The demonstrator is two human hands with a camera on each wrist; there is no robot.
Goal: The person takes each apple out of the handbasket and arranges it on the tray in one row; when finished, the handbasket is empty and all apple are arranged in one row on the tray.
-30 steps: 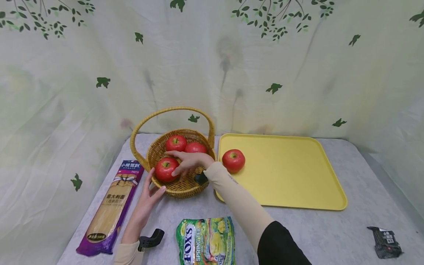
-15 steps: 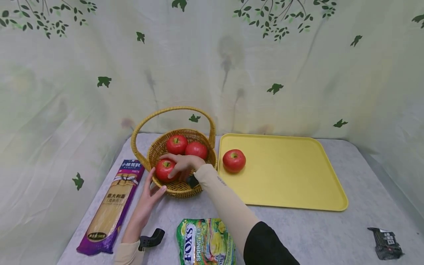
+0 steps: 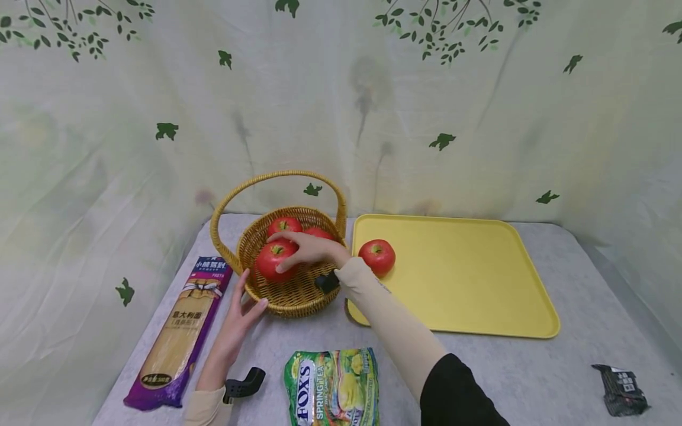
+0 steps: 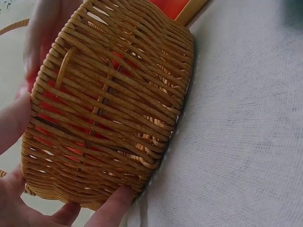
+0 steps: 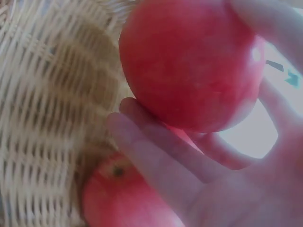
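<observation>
My right hand (image 3: 314, 248) grips a red apple (image 3: 276, 259) inside the wicker basket (image 3: 298, 307). The right wrist view shows this held apple (image 5: 194, 61) between thumb and fingers, above the basket weave. A second apple (image 5: 125, 194) lies below those fingers. Two apples sit at the back of the basket: one apple (image 3: 284, 225) left, one apple (image 3: 319, 232) right and partly hidden by my hand. My left hand (image 3: 242, 316) rests against the basket's near left side with extended fingers. In the left wrist view, its fingertips touch the woven wall (image 4: 109, 109).
A yellow tray (image 3: 458, 278) lies right of the basket, with one apple (image 3: 377, 257) at its left edge. A pasta packet (image 3: 178, 331) lies at left. A green Fox's candy bag (image 3: 331, 387) is in front. A small black packet (image 3: 620, 390) lies far right.
The right hand has closed round the front apple and lifted it, shifting it slightly back and right within the basket. My left hand and the basket have stayed in place.
</observation>
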